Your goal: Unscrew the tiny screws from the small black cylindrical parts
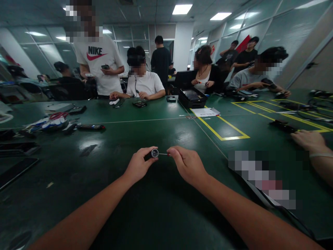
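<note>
Between the fingers and thumb of my left hand [137, 164] is a short black cylinder [154, 153]; its round, silver-rimmed end faces me, like the end of a flashlight. My right hand [189, 163] is closed around a thin screwdriver [163, 154]. Only its slim metal shaft and a bit of red by the fingertips show; the handle is hidden in the fist. The shaft points left, and its tip meets the rim of the cylinder; whether it goes inside, I cannot tell. Both hands are held above the green tabletop [156, 194], close to each other.
Gloves and tools [56, 121] lie in a heap at left, near a dark pen-shaped tool [91, 127]. A black bin [192, 98] stands across the table. At right are a blurred-out sheet [262, 180] and another person's hand [309, 140]. Several people sit or stand opposite.
</note>
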